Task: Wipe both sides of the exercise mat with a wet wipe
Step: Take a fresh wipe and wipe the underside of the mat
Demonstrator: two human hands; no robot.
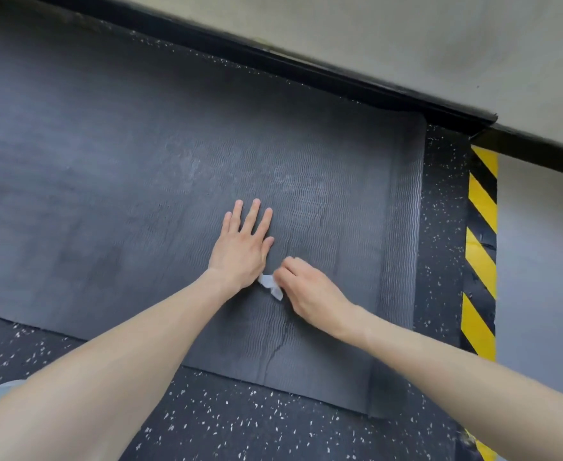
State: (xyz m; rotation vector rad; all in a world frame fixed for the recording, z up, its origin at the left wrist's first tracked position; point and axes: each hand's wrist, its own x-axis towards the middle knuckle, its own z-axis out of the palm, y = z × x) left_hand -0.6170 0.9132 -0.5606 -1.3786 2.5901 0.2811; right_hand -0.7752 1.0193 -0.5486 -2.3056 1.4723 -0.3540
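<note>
Across most of the view, a large dark grey exercise mat with a fine wavy ribbed texture, unrolled and lying flat on the floor, far long edge close along the skirting, right short end curled up slightly in a paler ribbed band. Near the mat's front edge, a thin dark crack pointing up toward the hands. Beneath and around the mat, a black rubber floor flecked with white specks, showing along the near edge and in a narrow strip past the right end. Above, a pale grey wall, with a black skirting board at its foot slanting across the top. Beyond the floor strip on the right, an upright band of yellow and black hazard stripes. Two bare forearms reaching in from the bottom corners. Left hand laid palm down on the mat, right of its middle, fingers straight and a little spread, pressing flat, holding nothing. Right hand just beside it and nearer the camera, fingers curled, pinching a small crumpled white wet wipe. Wet wipe down against the mat between the two hands, partly hidden by the right hand's fingers.
</note>
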